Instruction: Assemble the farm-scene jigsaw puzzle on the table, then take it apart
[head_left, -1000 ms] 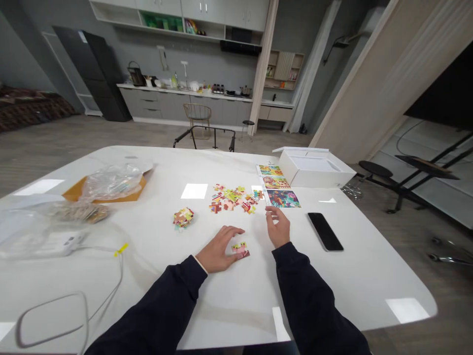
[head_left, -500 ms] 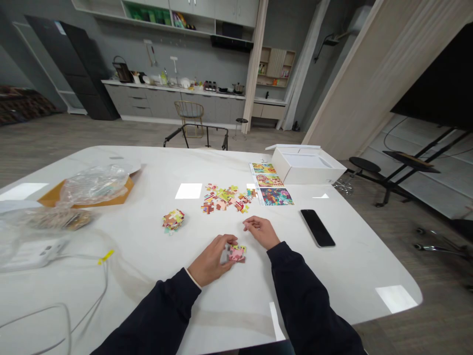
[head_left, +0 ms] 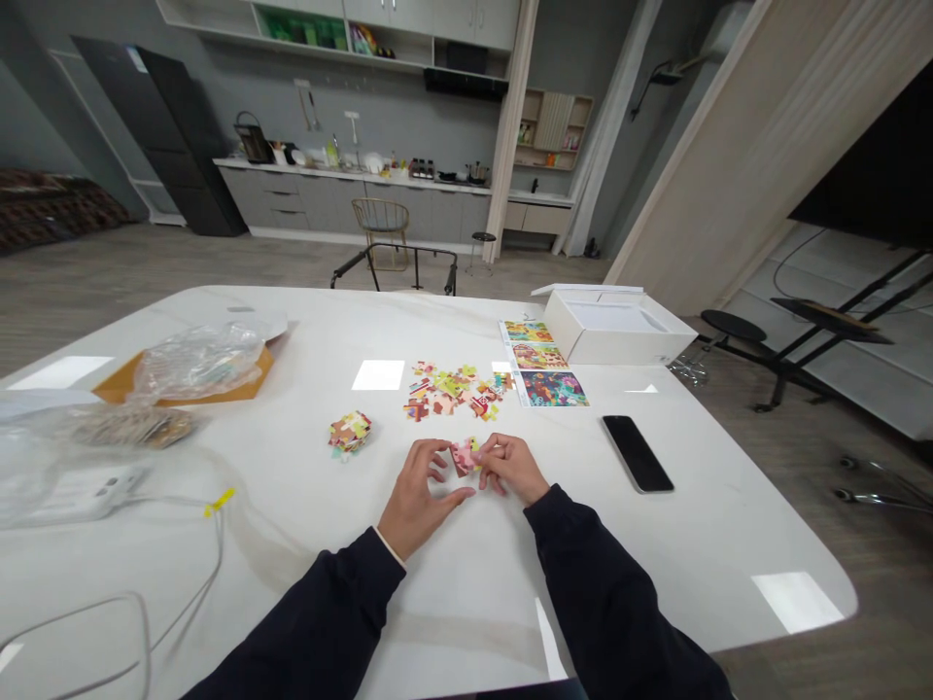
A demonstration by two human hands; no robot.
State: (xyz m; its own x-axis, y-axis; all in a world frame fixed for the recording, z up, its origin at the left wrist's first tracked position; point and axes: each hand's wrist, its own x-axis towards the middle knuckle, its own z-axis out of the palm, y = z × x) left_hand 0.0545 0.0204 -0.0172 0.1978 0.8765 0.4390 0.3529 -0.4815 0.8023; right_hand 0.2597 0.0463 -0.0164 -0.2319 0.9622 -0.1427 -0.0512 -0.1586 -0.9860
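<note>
In the head view, pink puzzle pieces [head_left: 462, 455] with a bit of green are pinched between the thumb and fingers of my right hand [head_left: 512, 467], tilted up off the table. My left hand [head_left: 421, 491] is just to the left, thumb and fingers apart, its fingertips close to the edge of the pieces. Whether they touch I cannot tell. Beyond my hands lie loose puzzle pieces [head_left: 453, 389], spread out and partly overlapping. A stacked pile of puzzle pieces [head_left: 350, 432] sits left of them.
Picture sheets [head_left: 552, 388] lie before an open white box [head_left: 619, 329] at the back right. A phone [head_left: 637, 453] rests right of my hands. Plastic packaging [head_left: 200, 360], a white power strip [head_left: 80, 501] and a cable [head_left: 211, 569] occupy the table's left side.
The pink puzzle pieces have gone from my left hand to my right, lifted and moved away from me. My left hand has opened. The view has shifted slightly.
</note>
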